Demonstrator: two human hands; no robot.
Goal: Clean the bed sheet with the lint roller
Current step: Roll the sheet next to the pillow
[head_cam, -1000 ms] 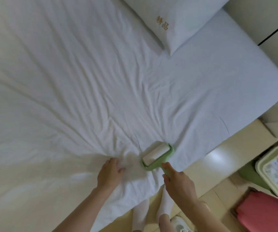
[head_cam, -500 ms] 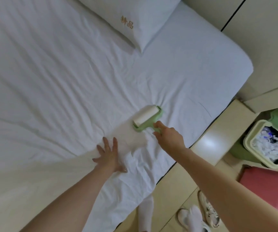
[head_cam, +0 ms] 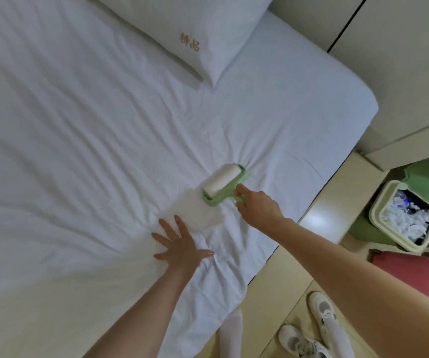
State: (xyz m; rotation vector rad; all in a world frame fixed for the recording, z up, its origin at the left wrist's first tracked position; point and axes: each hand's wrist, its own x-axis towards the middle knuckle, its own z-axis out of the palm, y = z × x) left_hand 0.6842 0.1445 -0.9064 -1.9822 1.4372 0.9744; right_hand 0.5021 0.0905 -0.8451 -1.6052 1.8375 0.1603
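A white, creased bed sheet [head_cam: 92,140] covers the bed and fills most of the view. On it, near the bed's right edge, lies a green lint roller [head_cam: 223,184] with a white sticky roll. My right hand [head_cam: 258,208] grips its green handle from the near right side. My left hand [head_cam: 182,244] lies flat on the sheet with fingers spread, a short way below and left of the roller, pressing the fabric down.
A white pillow [head_cam: 182,27] with gold lettering lies at the head of the bed. Beside the bed on the floor stand a cream waste bin [head_cam: 407,215] full of white scraps, a pink object [head_cam: 414,275] and white shoes [head_cam: 321,311]. Cream cabinets [head_cam: 399,73] line the right.
My right hand has rolled the lint roller away from me, up the sheet. My left hand has gone from loosely curled to flat with fingers spread.
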